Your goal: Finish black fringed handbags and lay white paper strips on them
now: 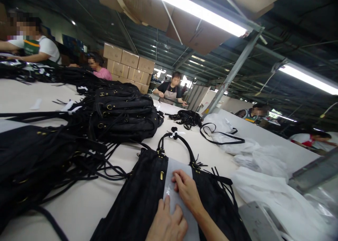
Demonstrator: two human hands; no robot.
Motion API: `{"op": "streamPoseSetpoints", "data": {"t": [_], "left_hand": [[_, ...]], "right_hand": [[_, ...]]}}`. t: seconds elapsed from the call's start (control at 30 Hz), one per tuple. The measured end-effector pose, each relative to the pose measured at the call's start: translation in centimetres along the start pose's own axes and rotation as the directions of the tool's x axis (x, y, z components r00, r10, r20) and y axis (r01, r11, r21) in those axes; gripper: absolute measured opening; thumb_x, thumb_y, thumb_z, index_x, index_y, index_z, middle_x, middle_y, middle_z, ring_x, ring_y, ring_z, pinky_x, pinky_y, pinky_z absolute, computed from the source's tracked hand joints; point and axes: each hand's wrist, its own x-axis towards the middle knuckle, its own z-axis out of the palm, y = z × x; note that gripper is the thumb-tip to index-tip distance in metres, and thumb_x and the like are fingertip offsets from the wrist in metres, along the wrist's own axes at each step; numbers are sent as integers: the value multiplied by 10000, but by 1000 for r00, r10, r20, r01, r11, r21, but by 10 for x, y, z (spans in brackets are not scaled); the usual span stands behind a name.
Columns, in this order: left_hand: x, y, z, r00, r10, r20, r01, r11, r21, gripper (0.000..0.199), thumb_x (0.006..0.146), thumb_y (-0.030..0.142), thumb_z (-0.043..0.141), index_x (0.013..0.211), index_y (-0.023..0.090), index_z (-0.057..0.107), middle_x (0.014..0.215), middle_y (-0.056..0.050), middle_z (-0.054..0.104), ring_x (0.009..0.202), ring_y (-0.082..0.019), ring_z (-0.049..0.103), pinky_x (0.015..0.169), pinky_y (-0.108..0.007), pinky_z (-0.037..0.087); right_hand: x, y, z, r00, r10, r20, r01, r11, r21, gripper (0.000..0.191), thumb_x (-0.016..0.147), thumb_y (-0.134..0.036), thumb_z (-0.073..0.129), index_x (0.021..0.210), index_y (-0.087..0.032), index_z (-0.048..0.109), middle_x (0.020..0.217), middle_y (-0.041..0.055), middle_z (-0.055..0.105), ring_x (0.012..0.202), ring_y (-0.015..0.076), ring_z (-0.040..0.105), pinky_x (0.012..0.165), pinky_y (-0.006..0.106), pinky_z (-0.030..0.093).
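A black handbag (142, 195) lies flat on the table in front of me, its handle (188, 144) pointing away and tied with a white strip. Down the bag's middle runs a pale grey sheet (181, 165), beside a gold zipper pull (162, 175). My left hand (167, 221) rests on the sheet's lower part, fingers extended and apart. Just above it, my right hand (186, 190) is at the sheet with curled fingers and thumb close together; what they pinch, if anything, cannot be made out. A small shiny clear patch (168, 191) shows by my left fingertips.
Black bags (124, 111) are heaped at left, with another bag (34, 163) nearer me. Straps (187, 118) lie farther back. White plastic bags (266, 184) and a grey metal object (260, 220) are at right. A co-worker (170, 93) stands across the table; cartons (129, 67) rise behind.
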Motion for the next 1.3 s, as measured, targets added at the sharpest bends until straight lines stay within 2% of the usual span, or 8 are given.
{"op": "streamPoseSetpoints", "data": {"t": [0.17, 0.27, 0.37, 0.5, 0.67, 0.87, 1.07, 1.3], "left_hand": [[0, 1, -3, 1000, 4, 16, -5, 999, 46, 396, 1012, 271, 344, 1317, 208, 588, 1352, -166, 553, 1286, -491, 424, 952, -628, 397], [-1, -1, 0, 1000, 9, 14, -9, 999, 36, 391, 1015, 278, 352, 1307, 194, 599, 1380, -174, 533, 1295, -508, 409, 967, -653, 382], [-2, -2, 2, 999, 26, -28, -25, 999, 25, 374, 1012, 273, 385, 1301, 190, 607, 1380, -182, 535, 1299, -506, 413, 975, -671, 379], [-3, 1, -5, 1000, 30, -3, -30, 999, 44, 386, 1003, 255, 398, 1338, 185, 577, 1403, -183, 516, 1317, -503, 399, 985, -680, 394], [-6, 8, -21, 996, -8, 89, 4, 999, 45, 404, 1002, 248, 393, 1361, 158, 555, 1445, -179, 478, 1344, -513, 351, 1033, -682, 370], [-8, 11, -29, 991, -12, 135, 13, 1000, -7, 559, 950, 444, 558, 1399, 115, 511, 1485, -220, 414, 1375, -536, 266, 1087, -695, 293], [-9, 12, -35, 985, -22, 172, 28, 999, -36, 617, 924, 463, 601, 1413, 103, 492, 1495, -233, 393, 1384, -539, 238, 1108, -681, 265], [-9, 10, -30, 989, -16, 145, 20, 1000, -24, 626, 909, 473, 621, 1416, 130, 492, 1496, -231, 390, 1377, -535, 268, 1088, -684, 293]], "right_hand": [[-3, -8, -12, 994, -83, 65, 88, 993, -79, 408, 656, -383, 717, 1005, -190, 629, 902, 30, 619, 687, 161, 558, 738, 301, 478], [-2, -4, -18, 994, -17, 110, 31, 992, -124, 283, 760, -474, 589, 768, -193, 617, 702, 12, 584, 629, 162, 541, 626, 279, 446], [0, 0, -18, 986, 94, 136, -75, 988, -137, 511, 876, -594, 359, 641, -198, 580, 543, 4, 522, 470, 145, 480, 491, 272, 374], [3, -4, -10, 981, 150, 124, -127, 976, -175, 588, 908, -620, 308, 635, -189, 600, 494, -7, 502, 436, 134, 451, 497, 271, 345], [11, -11, 0, 992, 109, 59, -92, 965, -244, 370, 769, -427, 621, 502, -189, 522, 494, -11, 482, 557, 141, 450, 562, 277, 291], [10, -7, -5, 977, 123, 174, -107, 990, -94, 195, 726, -352, 545, 622, -187, 544, 499, -53, 422, 494, 111, 357, 495, 250, 276], [3, -2, -6, 986, 16, 167, -13, 1000, -24, 299, 752, -467, 522, 682, -183, 584, 543, -43, 439, 537, 127, 384, 531, 260, 315], [0, 4, 9, 990, -144, 2, 141, 972, -186, 183, 796, -366, 529, 691, -216, 530, 624, -14, 513, 625, 171, 471, 649, 308, 322]]}}
